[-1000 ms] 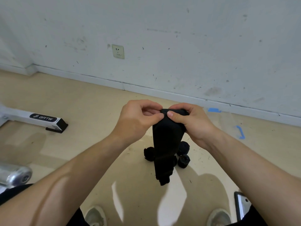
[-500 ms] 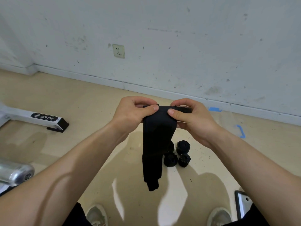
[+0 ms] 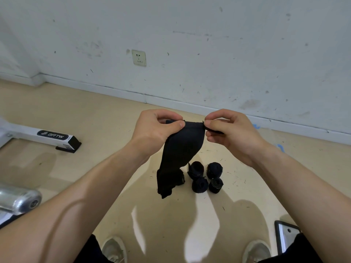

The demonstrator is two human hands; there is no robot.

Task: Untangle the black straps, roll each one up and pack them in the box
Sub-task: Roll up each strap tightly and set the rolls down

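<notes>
Change: since a second ago my left hand [image 3: 157, 130] and right hand [image 3: 231, 133] have drawn apart along the top edge of the strap [image 3: 180, 154]. That edge now runs taut between them, and the hanging end has swung toward my left, uncovering more of the rolls [image 3: 196, 167] behind it.
Left hand: pinches the strap's top left corner, thumb on the near face, fingers curled over the far side.
Right hand: pinches the top right corner between thumb and forefinger; a short tail of strap sticks out under the thumb and across my curled fingers.
Strap: held up in front of me above the floor [image 3: 114, 130], wide at the top, narrowing and twisting downward. Its bunched lower end hangs free.
Rolls: four stand in a tight cluster on the floor just right of the hanging end, two behind and two in front. Something dark shows behind that end; I cannot tell whether it is a fifth.
Floor: tan and glossy, speckled with small dark scraps around the rolls.
Bar [image 3: 51, 134]: white, marked BRTW, lying on the floor well to my left.
Cylinder [image 3: 19, 201]: shiny metal, at the left edge.
Shoes [image 3: 114, 249]: two light toes at the bottom edge, one on each side.
Wall [image 3: 228, 54]: scuffed white, with a socket [image 3: 139, 57] low on it.
Tape [image 3: 281, 148]: blue bits on the floor near the wall, to my right.
</notes>
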